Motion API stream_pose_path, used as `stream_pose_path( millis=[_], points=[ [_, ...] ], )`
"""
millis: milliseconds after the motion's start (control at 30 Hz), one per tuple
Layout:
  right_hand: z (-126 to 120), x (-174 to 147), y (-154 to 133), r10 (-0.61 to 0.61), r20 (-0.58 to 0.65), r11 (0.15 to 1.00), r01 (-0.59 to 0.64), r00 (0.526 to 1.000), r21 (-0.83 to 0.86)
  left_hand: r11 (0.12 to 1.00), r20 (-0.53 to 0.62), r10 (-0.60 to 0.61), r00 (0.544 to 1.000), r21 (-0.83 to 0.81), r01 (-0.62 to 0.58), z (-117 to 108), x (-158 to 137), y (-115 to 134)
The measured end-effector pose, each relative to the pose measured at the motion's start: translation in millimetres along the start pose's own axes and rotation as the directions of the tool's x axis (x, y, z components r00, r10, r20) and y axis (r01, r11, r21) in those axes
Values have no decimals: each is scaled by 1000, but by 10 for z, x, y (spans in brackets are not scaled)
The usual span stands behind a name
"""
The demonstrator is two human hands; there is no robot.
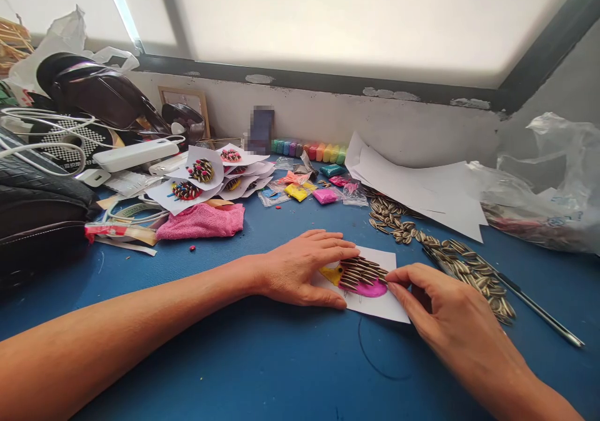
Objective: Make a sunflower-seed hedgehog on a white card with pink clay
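Note:
A white paper card [382, 312] lies on the blue table, bearing a hedgehog figure of yellow and magenta clay [374, 288]. Rows of striped sunflower seeds [360, 271] stand in the clay as spines. My left hand [307, 268] rests flat on the card's left part, fingers stretched and apart, holding nothing. At the right end of the seed rows, my right hand [434, 299] pinches with thumb and forefinger at the clay's edge. A seed seems to be between those fingertips, mostly hidden by them.
Loose sunflower seeds [473, 274] and a metal-tipped pen-like tool [539, 308] lie right. Clay packets [300, 191], white sheets [417, 187] and a plastic bag [548, 190] sit behind. Finished seed cards [201, 171], a pink cloth [201, 220] and a black bag [42, 221] crowd the left.

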State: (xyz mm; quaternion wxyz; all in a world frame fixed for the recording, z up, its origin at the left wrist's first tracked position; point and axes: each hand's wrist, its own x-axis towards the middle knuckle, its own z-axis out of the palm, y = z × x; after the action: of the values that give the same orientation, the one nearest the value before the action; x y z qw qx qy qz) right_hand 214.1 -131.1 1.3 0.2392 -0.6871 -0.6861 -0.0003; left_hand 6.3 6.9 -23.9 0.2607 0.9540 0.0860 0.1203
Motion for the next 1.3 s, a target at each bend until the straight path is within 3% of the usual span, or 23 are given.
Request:
stream_pose_path(
  millis=[1067, 1300],
  points=[
    [-12, 39, -87, 44, -9, 999, -44, 999, -29, 1000, 18, -13, 1000, 7, 13, -4, -1, 3],
    [-162, 101, 203, 159, -108, 980, -170, 981, -101, 1000, 28, -19, 999, -16, 20, -30, 6, 25]
  ],
)
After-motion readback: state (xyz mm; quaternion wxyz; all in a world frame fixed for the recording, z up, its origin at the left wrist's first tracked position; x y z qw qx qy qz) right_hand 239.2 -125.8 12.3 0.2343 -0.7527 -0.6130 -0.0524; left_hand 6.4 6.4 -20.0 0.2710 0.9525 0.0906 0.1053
